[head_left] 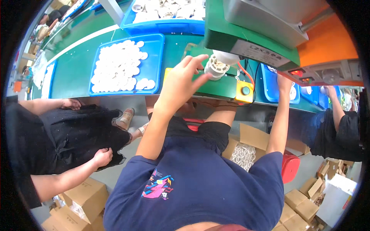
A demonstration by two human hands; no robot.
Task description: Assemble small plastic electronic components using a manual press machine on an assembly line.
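Note:
My left hand (pixel 182 80) is raised just left of a round white plastic part (pixel 216 68), which has a slotted rim and sits under the white head (pixel 226 57) of a green press (pixel 246 42). Its thumb and fingers are apart, with nothing visible between them, and the thumb tip comes close to the part. At the right, my right hand (pixel 284 82) reaches over a blue tray (pixel 271 89) of white pieces. The orange and grey machine housing overlaps that hand, so its fingers are mostly hidden.
A blue tray (pixel 161 73) of white discs lies left; a blue bin (pixel 165 27) of white fittings stands behind. A yellow box with a green button (pixel 245 91) sits at the table's front edge. A carton of white rings (pixel 243 156) stands below. Co-workers are on both sides.

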